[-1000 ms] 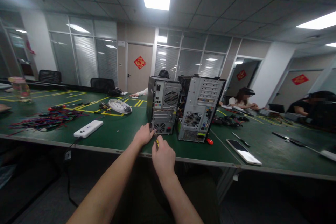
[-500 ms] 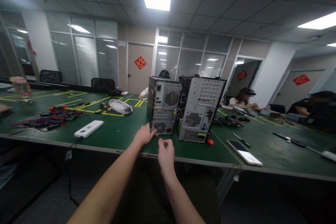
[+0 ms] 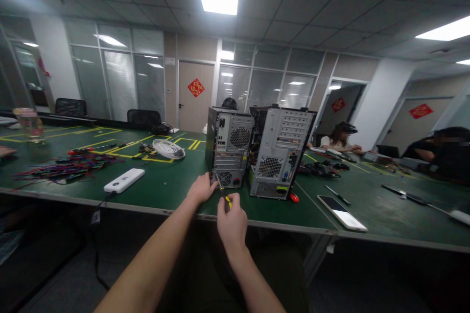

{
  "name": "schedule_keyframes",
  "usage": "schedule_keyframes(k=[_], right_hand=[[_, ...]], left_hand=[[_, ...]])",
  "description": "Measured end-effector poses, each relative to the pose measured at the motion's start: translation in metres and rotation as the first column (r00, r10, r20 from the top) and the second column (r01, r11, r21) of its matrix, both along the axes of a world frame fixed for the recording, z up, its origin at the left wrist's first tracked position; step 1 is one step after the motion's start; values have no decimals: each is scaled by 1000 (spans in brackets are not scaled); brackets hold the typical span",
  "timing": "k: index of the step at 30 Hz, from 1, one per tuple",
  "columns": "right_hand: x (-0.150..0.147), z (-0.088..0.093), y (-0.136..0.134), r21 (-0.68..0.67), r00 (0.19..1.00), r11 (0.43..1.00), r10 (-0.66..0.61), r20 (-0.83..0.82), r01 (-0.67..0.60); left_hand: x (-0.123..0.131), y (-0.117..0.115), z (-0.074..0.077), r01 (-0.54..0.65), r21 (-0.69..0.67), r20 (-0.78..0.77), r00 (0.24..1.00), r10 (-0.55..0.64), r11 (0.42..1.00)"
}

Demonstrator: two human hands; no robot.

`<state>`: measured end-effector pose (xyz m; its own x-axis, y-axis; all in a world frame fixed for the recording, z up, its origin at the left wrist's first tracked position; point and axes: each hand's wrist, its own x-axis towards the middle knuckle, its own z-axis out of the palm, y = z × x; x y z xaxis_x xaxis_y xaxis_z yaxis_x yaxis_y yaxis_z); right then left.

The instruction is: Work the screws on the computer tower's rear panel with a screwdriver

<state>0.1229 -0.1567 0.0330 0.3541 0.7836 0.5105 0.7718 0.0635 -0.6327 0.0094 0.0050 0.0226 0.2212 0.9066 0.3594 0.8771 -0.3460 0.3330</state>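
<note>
A computer tower (image 3: pixel 232 154) stands upright with its rear panel facing me. My left hand (image 3: pixel 201 189) is at its lower left corner, thumb near the rear panel and the other fingers partly hidden along the side, gripping the case. My right hand (image 3: pixel 232 222) is wrapped round the black and yellow handle of a screwdriver (image 3: pixel 227 202). The screwdriver's shaft slants up and left to the bottom left of the rear panel, by the lower fan grille. Whether its tip sits in a screw is too small to tell.
A second computer tower (image 3: pixel 277 156) stands close on the right, with a red-orange object (image 3: pixel 294 197) beside its base. A phone (image 3: pixel 341 212) lies further right. On the left are a white power bank (image 3: pixel 124 180), tangled wires (image 3: pixel 69 166) and a white round grille (image 3: pixel 168 149). Other people sit beyond.
My right hand has turned and dropped slightly, and the screwdriver's handle now shows more plainly. My left hand stays at the tower's corner. A co-worker's hand behind the tower has gone from view.
</note>
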Motion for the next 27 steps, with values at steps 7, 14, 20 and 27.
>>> schedule_keyframes(k=[7, 14, 20, 27], right_hand=[[3, -3, 1, 42, 979, 999, 25, 200, -34], [5, -4, -1, 62, 942, 998, -21, 335, 0], [6, -6, -1, 70, 931, 997, -39, 363, 15], [4, -8, -1, 66, 925, 997, -49, 376, 26]], left_hand=[[0, 0, 0, -5, -13, 7, 1000, 5, 1000], [1, -1, 1, -10, -7, 6, 1000, 10, 1000], [1, -4, 3, -18, -14, 5, 1000, 18, 1000], [1, -3, 1, -12, -4, 8, 1000, 12, 1000]])
